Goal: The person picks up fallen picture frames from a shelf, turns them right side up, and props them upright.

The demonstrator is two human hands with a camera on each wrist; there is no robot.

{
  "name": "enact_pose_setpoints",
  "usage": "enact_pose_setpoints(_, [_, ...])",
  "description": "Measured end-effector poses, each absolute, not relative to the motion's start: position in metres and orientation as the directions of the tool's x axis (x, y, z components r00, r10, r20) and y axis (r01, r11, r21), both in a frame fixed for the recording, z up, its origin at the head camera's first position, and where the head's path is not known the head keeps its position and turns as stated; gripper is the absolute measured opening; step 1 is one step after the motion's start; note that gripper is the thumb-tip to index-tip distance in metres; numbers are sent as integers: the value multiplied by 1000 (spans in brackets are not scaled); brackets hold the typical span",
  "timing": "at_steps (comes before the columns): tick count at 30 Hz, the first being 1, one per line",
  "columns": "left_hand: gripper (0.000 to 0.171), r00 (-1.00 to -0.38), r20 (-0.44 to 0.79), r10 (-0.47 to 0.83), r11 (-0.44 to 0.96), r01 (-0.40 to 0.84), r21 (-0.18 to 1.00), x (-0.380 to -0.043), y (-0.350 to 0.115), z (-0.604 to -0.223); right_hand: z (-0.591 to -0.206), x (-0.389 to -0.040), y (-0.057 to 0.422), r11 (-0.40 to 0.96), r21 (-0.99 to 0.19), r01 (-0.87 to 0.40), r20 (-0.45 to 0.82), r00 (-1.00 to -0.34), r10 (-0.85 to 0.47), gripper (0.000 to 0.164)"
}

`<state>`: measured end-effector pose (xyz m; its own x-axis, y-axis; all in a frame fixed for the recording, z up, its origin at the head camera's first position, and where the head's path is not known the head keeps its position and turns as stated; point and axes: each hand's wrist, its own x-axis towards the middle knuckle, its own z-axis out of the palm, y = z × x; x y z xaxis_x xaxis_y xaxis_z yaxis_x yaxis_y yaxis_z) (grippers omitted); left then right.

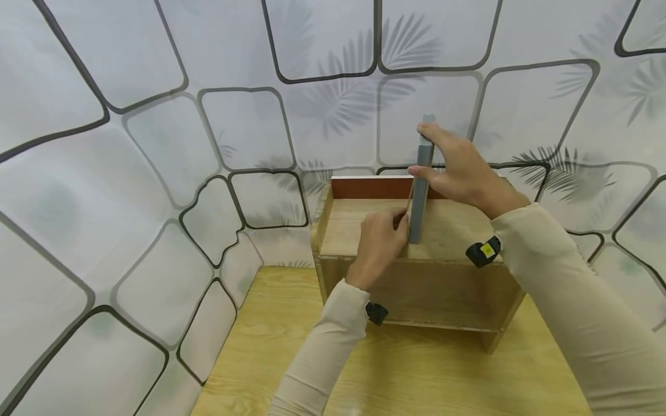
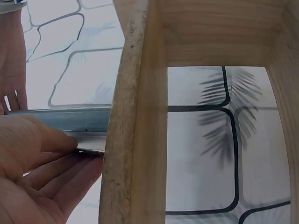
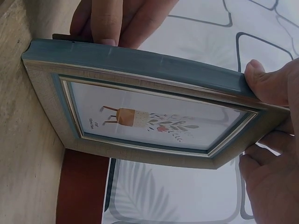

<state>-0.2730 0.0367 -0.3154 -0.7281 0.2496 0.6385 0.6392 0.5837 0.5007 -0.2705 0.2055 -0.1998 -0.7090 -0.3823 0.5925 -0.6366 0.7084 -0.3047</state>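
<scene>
A picture frame (image 1: 419, 196) with blue-grey sides stands upright, edge-on to the head view, on the top board of a small wooden shelf (image 1: 346, 231). In the right wrist view the frame (image 3: 154, 58) shows a beige front, a gold inner line and a print of a plant in an orange pot on legs. My right hand (image 1: 463, 170) grips its upper end, thumb on the near side edge. Low at the frame's back, my left hand (image 1: 378, 240) pinches a thin flat piece (image 2: 91, 150) between thumb and fingers; this looks like the back stand.
A reddish-brown strip (image 1: 369, 188) with a white top edge runs along the back of the shelf top. Below is an open compartment (image 1: 432, 294). The shelf stands on a yellow wood-grain table (image 1: 270, 323), against patterned wall covering (image 1: 333, 127).
</scene>
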Motion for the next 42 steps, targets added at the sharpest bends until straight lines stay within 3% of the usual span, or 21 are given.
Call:
enact_pose_setpoints(7, [23, -646, 718, 260, 730, 618, 292, -277, 26, -313, -198, -271, 203, 709, -311, -633, 589, -714, -379, 72])
enact_pose_setpoints(12, [12, -647, 715, 265, 775, 584, 242, -279, 19, -314, -198, -274, 200, 710, -300, -637, 585, -711, -391, 71])
enact_pose_setpoints(19, [10, -638, 727, 252, 821, 539, 189, -281, 12, -315, -195, -276, 192, 707, -301, -640, 547, -723, -422, 71])
enact_pose_setpoints(29, [9, -620, 745, 247, 829, 533, 168, -282, 5, -319, -192, -281, 180, 697, -306, -648, 517, -728, -450, 69])
enact_pose_setpoints(42, [12, -646, 731, 220, 803, 545, 240, -282, -2, -324, -193, -287, 164, 671, -323, -668, 504, -721, -475, 65])
